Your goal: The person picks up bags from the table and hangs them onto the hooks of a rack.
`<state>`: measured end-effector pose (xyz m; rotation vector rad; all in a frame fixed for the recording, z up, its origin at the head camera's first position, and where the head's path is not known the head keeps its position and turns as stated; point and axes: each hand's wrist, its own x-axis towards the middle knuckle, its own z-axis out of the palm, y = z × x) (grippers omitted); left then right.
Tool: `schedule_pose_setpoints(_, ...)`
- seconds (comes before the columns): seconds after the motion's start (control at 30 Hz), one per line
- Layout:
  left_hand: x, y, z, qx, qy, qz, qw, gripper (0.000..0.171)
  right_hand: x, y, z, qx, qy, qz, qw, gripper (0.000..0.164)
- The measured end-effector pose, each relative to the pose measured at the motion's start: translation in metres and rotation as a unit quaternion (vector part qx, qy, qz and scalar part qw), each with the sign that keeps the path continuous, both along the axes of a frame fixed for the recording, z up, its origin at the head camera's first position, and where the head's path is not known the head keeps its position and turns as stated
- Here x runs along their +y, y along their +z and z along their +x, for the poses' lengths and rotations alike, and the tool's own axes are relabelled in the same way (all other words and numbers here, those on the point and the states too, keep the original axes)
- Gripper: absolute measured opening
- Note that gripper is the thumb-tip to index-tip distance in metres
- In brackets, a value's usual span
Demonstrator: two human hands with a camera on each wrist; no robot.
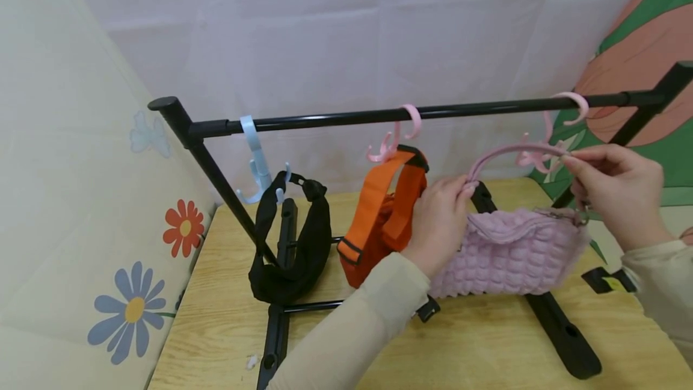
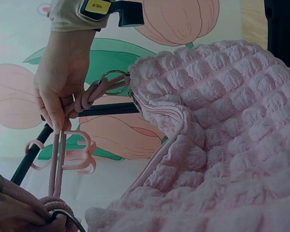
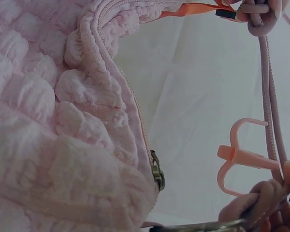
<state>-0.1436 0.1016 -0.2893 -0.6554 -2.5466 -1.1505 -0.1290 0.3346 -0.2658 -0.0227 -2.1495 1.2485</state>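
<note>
A puffy lilac handbag (image 1: 509, 257) hangs below both hands, its handle (image 1: 511, 148) arched between them. My left hand (image 1: 438, 221) grips the handle's left end, beside the orange bag (image 1: 373, 221). With thumb and fingers, my right hand (image 1: 622, 191) pinches the handle's right end. Just behind the handle, a pink hook (image 1: 541, 152) hangs from the black rail (image 1: 335, 118); in the right wrist view, the hook's prongs (image 3: 232, 159) appear close to the handle cords (image 3: 268, 96). Knots and a metal ring (image 2: 113, 82) join handle to bag.
A black bag (image 1: 303, 257) hangs from a blue hook (image 1: 254, 155) at the left. The orange bag's strap is on another pink hook (image 1: 395, 137). The rack's black feet (image 1: 563, 336) stand on a wooden table (image 1: 216, 318), before a white cloth backdrop (image 1: 303, 47).
</note>
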Motion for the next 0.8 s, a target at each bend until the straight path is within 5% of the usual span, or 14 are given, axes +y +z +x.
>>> schedule_pose_setpoints(0.8, 0.0044, -0.0006, -0.0015, -0.014, 0.017, 0.023, 0.9995, 0.032, 0.0009, -0.0004, -0.0012, 0.011, -0.002, 0.012, 1.0, 0.013)
